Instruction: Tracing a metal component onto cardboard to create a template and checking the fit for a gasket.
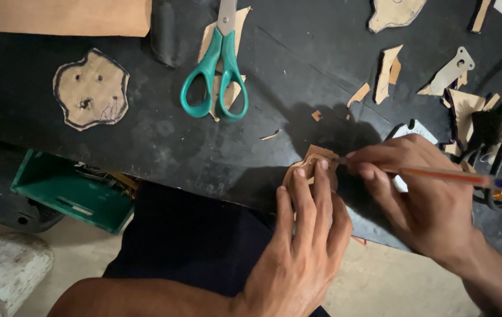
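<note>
1. The left hand (306, 235) lies flat with its fingers pressed together on a small brown cardboard cut-out (312, 159), pinning it to the black table (163, 138) right at the near edge. Its grip is a press from above, not a pinch.
2. The right hand (424, 196) has its grip clamped on a thin orange pen with a blue cap end (439, 175); the tip meets the cut-out at the left fingertips' 3 o'clock.
3. Risk: the cut-out sits at the table's brink, so a hard stroke could push it off the edge. The cause would be too little bearing under it.
4. Risk: the pen tip runs just beside the left fingertips (323, 166), so a slip would mark skin instead of cardboard.
5. Risk: the piece is small and mostly covered, so the line may wander where the hand hides it.
6. The green-handled scissors (218, 64) lie well apart at 11 o'clock of the hands, atop cardboard scraps, blades away.
7. A larger outlined cardboard shape with holes (91, 89) lies at 9 to 10 o'clock.
8. Container: a green open box (63, 196) sits below the table at 9 o'clock; it seems to hold thin tools or sticks, though the dim view leaves that unsure.
</note>
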